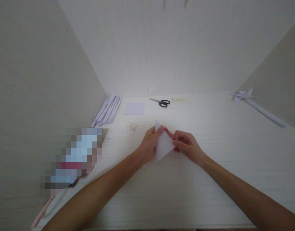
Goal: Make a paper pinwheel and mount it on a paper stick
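A white sheet of paper (163,146), folded into a triangle, is held between my hands above the middle of the table. My left hand (151,142) grips its left side, thumb on the front face and fingers behind. At the right corner, my right hand (186,145) pinches the paper between thumb and fingers. Beyond my left hand lies a small pile of short wooden sticks (132,128). Farther back are a flat square of paper (134,108) and scissors (161,102) with black handles.
Several rolled paper tubes (108,109) lie at the back left. A paper pinwheel (242,95) on a paper tube (266,114) rests by the right wall. Small pale bits (178,99) lie near the scissors. A blurred-out device (77,157) stands at left. Walls enclose three sides.
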Available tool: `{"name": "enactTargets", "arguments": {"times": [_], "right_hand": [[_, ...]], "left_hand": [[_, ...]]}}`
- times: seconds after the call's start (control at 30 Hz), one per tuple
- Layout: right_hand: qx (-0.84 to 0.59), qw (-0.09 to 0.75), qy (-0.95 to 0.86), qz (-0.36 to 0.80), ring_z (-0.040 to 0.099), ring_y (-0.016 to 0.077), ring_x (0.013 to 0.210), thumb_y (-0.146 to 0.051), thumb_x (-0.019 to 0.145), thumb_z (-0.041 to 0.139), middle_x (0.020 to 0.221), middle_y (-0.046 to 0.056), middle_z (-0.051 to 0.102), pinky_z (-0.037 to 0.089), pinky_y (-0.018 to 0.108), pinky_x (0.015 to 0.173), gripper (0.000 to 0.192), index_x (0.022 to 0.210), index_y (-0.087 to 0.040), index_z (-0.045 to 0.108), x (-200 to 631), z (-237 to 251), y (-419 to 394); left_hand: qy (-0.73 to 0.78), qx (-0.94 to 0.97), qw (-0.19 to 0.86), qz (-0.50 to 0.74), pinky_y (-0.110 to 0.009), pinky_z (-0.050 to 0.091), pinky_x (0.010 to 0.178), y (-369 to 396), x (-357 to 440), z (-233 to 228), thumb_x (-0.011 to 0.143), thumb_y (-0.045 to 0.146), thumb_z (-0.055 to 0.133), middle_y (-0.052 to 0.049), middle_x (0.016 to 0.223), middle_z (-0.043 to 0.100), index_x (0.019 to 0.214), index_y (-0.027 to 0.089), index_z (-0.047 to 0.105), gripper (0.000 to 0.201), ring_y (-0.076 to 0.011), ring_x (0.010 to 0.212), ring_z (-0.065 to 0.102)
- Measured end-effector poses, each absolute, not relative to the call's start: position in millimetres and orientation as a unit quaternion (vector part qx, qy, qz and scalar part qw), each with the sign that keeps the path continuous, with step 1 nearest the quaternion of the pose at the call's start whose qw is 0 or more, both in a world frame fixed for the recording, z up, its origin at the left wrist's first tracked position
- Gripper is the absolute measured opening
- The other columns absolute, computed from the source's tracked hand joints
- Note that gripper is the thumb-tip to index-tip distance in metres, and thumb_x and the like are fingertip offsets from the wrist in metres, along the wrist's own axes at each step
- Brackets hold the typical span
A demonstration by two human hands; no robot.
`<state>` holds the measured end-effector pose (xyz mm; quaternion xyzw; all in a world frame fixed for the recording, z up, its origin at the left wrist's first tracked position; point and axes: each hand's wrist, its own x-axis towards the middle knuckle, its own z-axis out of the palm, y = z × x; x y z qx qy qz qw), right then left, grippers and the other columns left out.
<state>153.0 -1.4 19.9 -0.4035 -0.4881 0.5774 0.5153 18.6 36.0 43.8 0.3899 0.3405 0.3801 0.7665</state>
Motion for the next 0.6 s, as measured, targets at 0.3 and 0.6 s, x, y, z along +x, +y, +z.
{"name": "enactTargets", "arguments": {"times": [0.3, 0.6], "right_hand": [[-0.397, 0.58, -0.402, 0.587, 0.04, 0.0044, 0.029, -0.028, 0.069, 0.06, 0.047, -0.006, 0.047, 0.031, 0.016, 0.024, 0.016, 0.078, -0.016, 0.058, 148, 45, -13], [-0.379, 0.595, -0.401, 0.584, 0.048, 0.0046, 0.034, -0.022, 0.063, 0.064, 0.069, -0.001, 0.053, 0.038, 0.016, 0.019, 0.008, 0.065, -0.015, 0.062, 145, 60, -24]], "left_hand": [[0.309, 0.531, 0.753, 0.237, -0.018, 0.03, 0.043, 7, 21, 53, 0.074, 0.04, 0.046, -0.001, 0.056, 0.057, 0.065, 0.014, 0.053, 0.029, -0.0066, 0.044, 0.043], [0.309, 0.646, 0.674, 0.18, -0.019, 0.029, 0.046, -1, 18, 71, 0.079, 0.037, 0.038, 0.0, 0.056, 0.047, 0.062, 0.012, 0.058, 0.036, -0.0058, 0.046, 0.038]]}}
